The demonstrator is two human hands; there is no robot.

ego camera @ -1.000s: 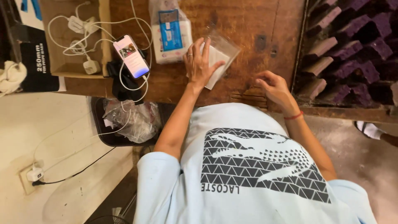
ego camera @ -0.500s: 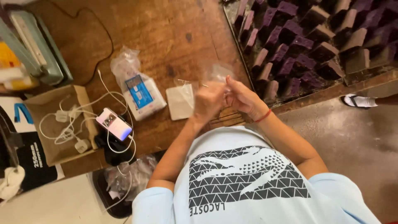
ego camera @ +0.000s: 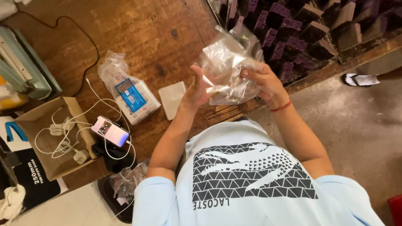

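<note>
I am holding a clear plastic bag (ego camera: 226,67) up above the near edge of the wooden table (ego camera: 138,33), between both hands. My right hand (ego camera: 264,83) is gripping the bag's right side, fingers closed on the film. My left hand (ego camera: 197,88) is pressing flat against the left side, fingers extended rather than curled. Judged from this, the step in hand is spreading the bag's mouth open; the next move calls for a firm pinch on each lip so the thin film does not slip or cling shut.

Left of the bag, a small pale flat square (ego camera: 171,99) is lying on the table, then a packet with a blue label (ego camera: 130,94). Farther left, a phone (ego camera: 110,131) is resting beside a cardboard box (ego camera: 33,121) of white cables. On the far right, dark purple blocks (ego camera: 301,33) are standing in rows.
</note>
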